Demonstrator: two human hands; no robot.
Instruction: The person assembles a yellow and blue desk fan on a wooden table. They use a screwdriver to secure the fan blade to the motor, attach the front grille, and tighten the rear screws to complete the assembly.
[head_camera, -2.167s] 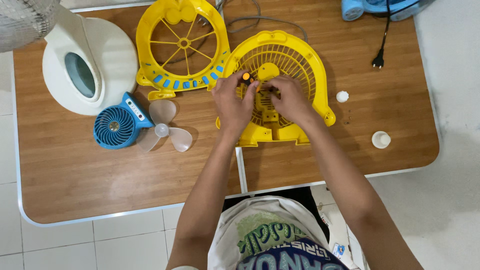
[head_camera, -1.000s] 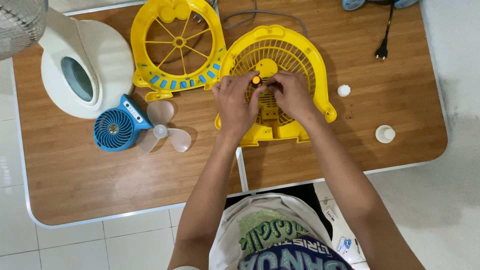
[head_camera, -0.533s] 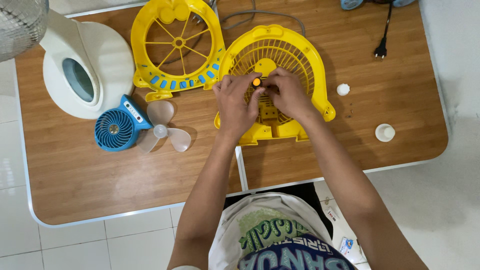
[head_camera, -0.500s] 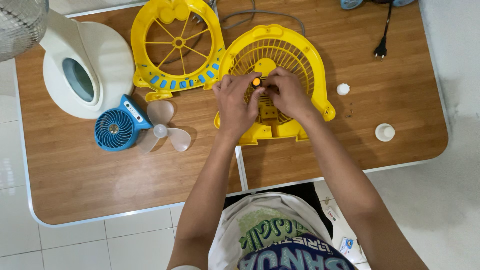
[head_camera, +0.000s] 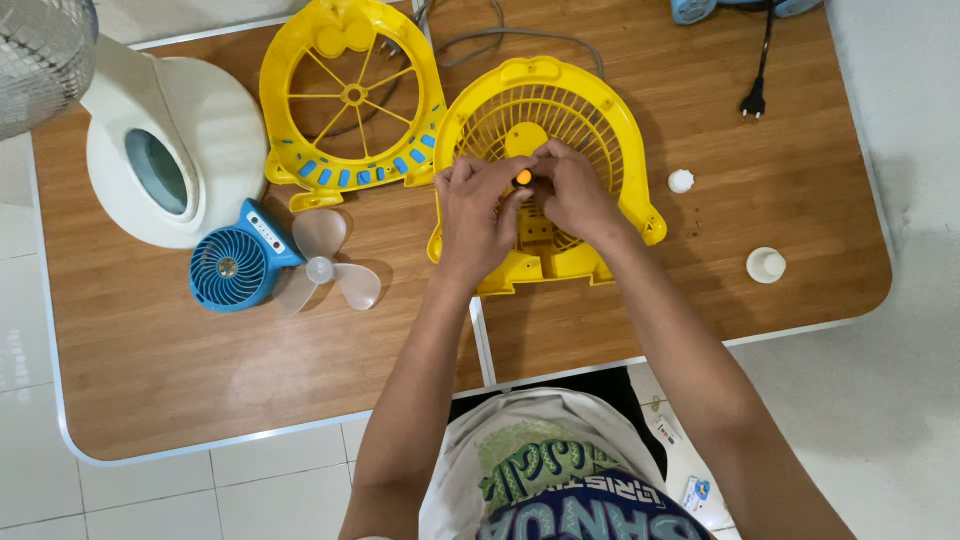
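Over the middle of the wooden table, seen from the head camera, we have both hands on the yellow fan housing. Our left hand is closed narrow around a small tool with an orange handle, probably a short screwdriver, and our right hand pinches close beside it at the hub of the grille; if the right fingers hold something small, we cannot tell.

Compared with half a second ago, the orange handle now sits a little lower and more to the right, between the two thumbs, and the left fingers are curled more over it. We judge that the tool is being turned at the centre of the housing, so the work on this fastening goes on and is not finished.

The housing lies flat, its rounded top away from us and its two feet toward us, with fine radial ribs and a grey cable leaving its top edge. Just beside it on the left lies the yellow front grille, and further left the clear propeller, the small blue fan and a white fan base. Two white caps rest apart on the right.
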